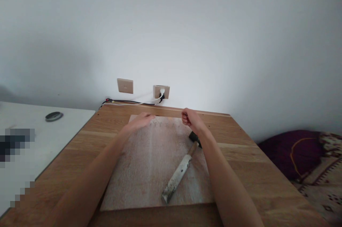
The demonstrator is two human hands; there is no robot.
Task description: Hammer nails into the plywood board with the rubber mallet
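A pale worn board [149,170] lies on a wooden table [256,177]. My left hand [141,120] rests palm down near the board's far left corner, fingers bent over its edge. Over the far right part of the board, my right hand [190,119] is curled with fingers pinched together; what they hold is too small to make out. A hammer [180,170] with a paint-stained wooden handle lies diagonally on the board below my right wrist, its dark head partly hidden by the forearm.
A white table [40,141] with a small dark round dish [53,115] adjoins on the left. The wall behind carries a switch plate [125,85] and a socket [161,92] with a white plug and cables. A purple cushion [288,152] lies on a patterned rug at right.
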